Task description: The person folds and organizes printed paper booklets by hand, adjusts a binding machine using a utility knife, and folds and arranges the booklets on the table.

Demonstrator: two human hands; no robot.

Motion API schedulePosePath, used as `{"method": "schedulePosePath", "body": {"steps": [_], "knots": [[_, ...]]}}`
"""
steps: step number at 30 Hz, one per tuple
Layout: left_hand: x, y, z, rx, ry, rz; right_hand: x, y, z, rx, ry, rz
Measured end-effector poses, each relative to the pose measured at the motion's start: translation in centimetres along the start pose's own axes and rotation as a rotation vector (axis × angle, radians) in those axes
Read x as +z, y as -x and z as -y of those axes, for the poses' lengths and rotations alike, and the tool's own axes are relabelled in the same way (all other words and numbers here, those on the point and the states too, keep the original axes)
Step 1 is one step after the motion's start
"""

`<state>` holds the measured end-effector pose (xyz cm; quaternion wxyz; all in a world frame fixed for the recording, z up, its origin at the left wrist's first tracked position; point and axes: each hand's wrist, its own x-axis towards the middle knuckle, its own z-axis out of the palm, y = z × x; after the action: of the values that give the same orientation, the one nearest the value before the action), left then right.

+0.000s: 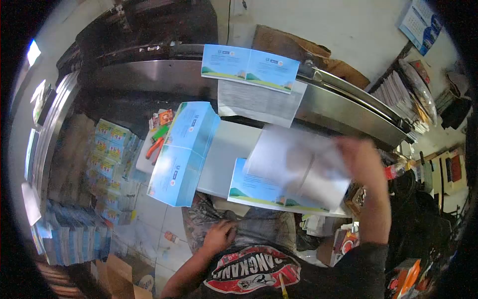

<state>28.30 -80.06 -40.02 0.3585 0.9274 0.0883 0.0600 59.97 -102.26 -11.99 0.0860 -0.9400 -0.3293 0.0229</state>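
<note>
My right hand [357,155] is smeared by motion at the right end of the work surface. It grips the edge of a pale sheet of paper [279,154], which is lifted and blurred. Partly covered by that sheet lies a blue and green printed sheet [239,189]. My left hand [220,236] rests on my thigh, holding nothing, its fingers loosely bent. Left of the grey board [226,154] stands a thick stack of blue printed sheets [181,149], its side edges showing.
Another blue printed sheet [249,67] hangs over the metal bar [169,74] at the back, above a grey printed page [261,102]. Orange-handled scissors [155,148] lie beside the stack. Bundles of blue printed matter [74,236] stand at lower left. A cardboard box [119,279] is below.
</note>
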Motion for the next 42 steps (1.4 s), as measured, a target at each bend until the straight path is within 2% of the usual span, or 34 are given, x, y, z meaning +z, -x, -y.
{"method": "schedulePosePath", "body": {"steps": [1, 2, 4, 7, 8, 9, 11, 13, 14, 15, 16, 17, 18, 19, 21, 22, 23, 25, 27, 29, 30, 31, 33, 35, 37, 38, 39, 40, 41, 42], "knots": [[0.3, 0.0, 0.4, 0.003, 0.0, -0.001, -1.4, -1.7, -2.4, 0.105, 0.091, -0.101], [0.8, 0.2, 1.1, 0.005, -0.015, -0.003, -2.5, -4.0, -4.7, 0.09, 0.219, -0.445], [1.6, 0.3, 1.8, 0.003, -0.031, -0.019, -4.1, -6.9, -7.0, -0.042, 0.176, -0.92], [1.6, 0.4, 2.0, -0.022, -0.049, -0.018, -0.9, -11.5, -14.0, -0.133, 0.289, -0.939], [1.5, 0.3, 1.9, -0.089, -0.04, 0.1, 1.2, -12.2, -15.3, -0.065, 0.196, -0.785], [1.5, 0.0, 1.9, -0.156, -0.029, 0.214, 2.8, -12.5, -16.6, -0.084, 0.19, -0.788], [-0.9, -1.6, -2.9, -0.186, 0.148, 0.32, 5.7, -12.8, -17.6, -0.075, 0.228, -0.34], [2.4, -2.9, -4.6, -0.163, 0.885, 0.275, 5.9, -10.5, -13.1, -0.059, 0.157, -0.393], [4.7, -3.0, -4.6, -0.33, 1.054, 0.403, 5.4, -8.7, -10.1, -0.02, 0.094, -0.47], [6.2, -3.5, -4.3, -0.487, 1.215, 0.516, 5.4, -6.5, -7.3, -0.028, -0.036, -0.401], [5.7, -4.3, -4.7, -0.489, 1.216, 0.486, 5.7, -3.8, -4.6, -0.046, -0.165, -0.326], [4.6, -4.6, -5.5, -0.555, 1.229, 0.527, 6.4, -0.7, -2.1, -0.153, -0.153, -0.259], [3.4, -4.8, -6.2, -0.621, 1.241, 0.572, 6.4, 2.4, 0.9, -0.089, -0.216, -0.104], [2.2, -4.9, -7.1, -0.626, 1.244, 0.547, 7.6, 5.0, 1.7, -0.16, -0.215, 0.008], [0.3, -4.8, -8.3, -0.551, 1.239, 0.374, 7.5, 8.7, 5.4, -0.267, -0.101, 0.264], [1.8, -4.9, -7.7, -0.271, 1.049, 0.157, 8.4, 10.1, 6.0, -0.288, -0.132, 0.32], [2.0, -5.4, -8.5, -0.284, 1.044, 0.145, 9.1, 10.5, 7.0, -0.302, -0.14, 0.326], [1.9, -7.2, -10.2, -0.492, 1.41, -0.004, 10.6, 10.8, 8.8, -0.357, 0.055, 0.189], [1.2, -7.9, -10.4, -0.552, 1.355, 0.0, 13.6, 9.8, 8.1, -0.325, 0.181, 0.237], [-2.3, -8.8, -9.8, -0.301, 0.645, 0.449, 14.9, 9.0, 7.4, -0.317, 0.173, 0.106], [-4.7, -9.2, -10.0, -0.395, 0.49, 0.612, 14.2, 8.9, 7.7, -0.31, 0.242, 0.175], [-4.7, -8.6, -9.3, -0.399, 0.499, 0.606, 14.1, 8.8, 7.7, -0.318, 0.246, 0.18], [-3.6, -7.2, -7.9, -0.229, 0.57, 0.454, 13.8, 8.5, 7.5, -0.256, 0.096, 0.262], [-2.8, -6.2, -7.2, -0.218, 0.617, 0.375, 12.8, 7.9, 7.4, -0.301, 0.046, 0.264], [-2.3, -5.1, -6.4, -0.021, 0.51, 0.106, 10.9, 7.3, 7.4, -0.336, -0.012, 0.265], [-1.8, -4.8, -6.0, -0.023, 0.511, 0.104, 9.5, 6.8, 7.2, -0.29, -0.089, 0.35], [-1.4, -4.6, -5.5, 0.176, 0.238, -0.204, 8.8, 6.2, 6.7, -0.242, -0.165, 0.433], [-1.2, -4.5, -5.2, 0.37, -0.044, -0.503, 9.0, 5.6, 5.1, -0.276, -0.029, 0.312], [-1.8, -5.1, -5.4, 0.368, -0.046, -0.501, 7.2, 4.5, 5.0, 0.027, -0.013, 0.361], [-3.1, -6.2, -5.9, 0.371, -0.074, -0.456, 5.5, 4.0, 5.1, -0.076, -0.12, 0.074]]}}
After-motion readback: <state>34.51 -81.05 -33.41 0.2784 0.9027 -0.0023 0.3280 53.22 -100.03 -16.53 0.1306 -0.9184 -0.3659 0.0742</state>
